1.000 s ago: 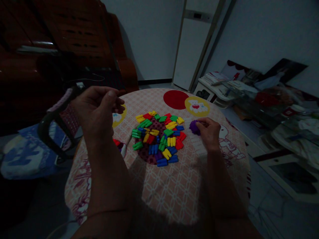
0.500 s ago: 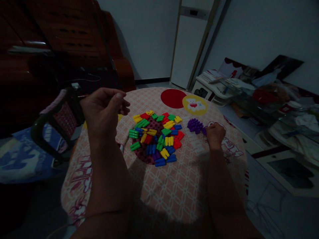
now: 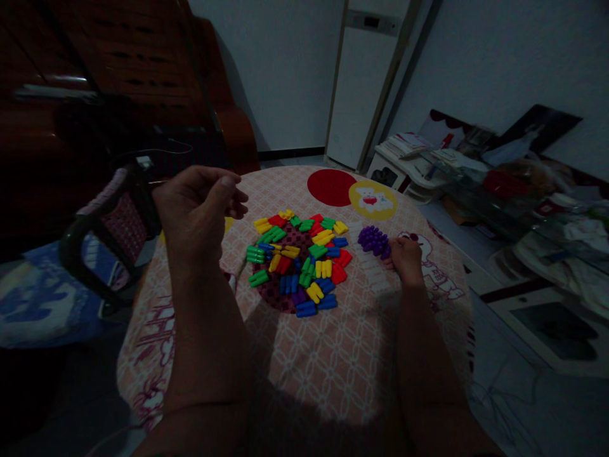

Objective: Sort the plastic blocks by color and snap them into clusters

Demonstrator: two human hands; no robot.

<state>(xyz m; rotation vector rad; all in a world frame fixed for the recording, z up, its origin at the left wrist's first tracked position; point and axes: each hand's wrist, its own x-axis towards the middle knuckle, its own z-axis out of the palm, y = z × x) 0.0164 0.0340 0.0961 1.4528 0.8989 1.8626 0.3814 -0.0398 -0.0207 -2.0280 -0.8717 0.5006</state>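
Note:
A pile of small plastic pieces in yellow, green, red and blue lies in the middle of the round table. A separate cluster of purple pieces sits to its right. My right hand rests on the cloth with its fingers curled against the right edge of the purple cluster; whether they pinch a piece is hidden. My left hand is raised above the table's left side. Its fingers are loosely curled and apart from the thumb, with nothing seen in them.
The tablecloth is pink-checked with a red circle and a yellow bear patch at the far side. A dark chair frame stands at the left. Low shelves with papers and clutter fill the right. A dark wooden sofa is behind.
One second ago my right hand held the purple cluster just above the cloth. It set the cluster down, drew back to the right, and now its fingers are against the cluster again. My left hand stayed raised.

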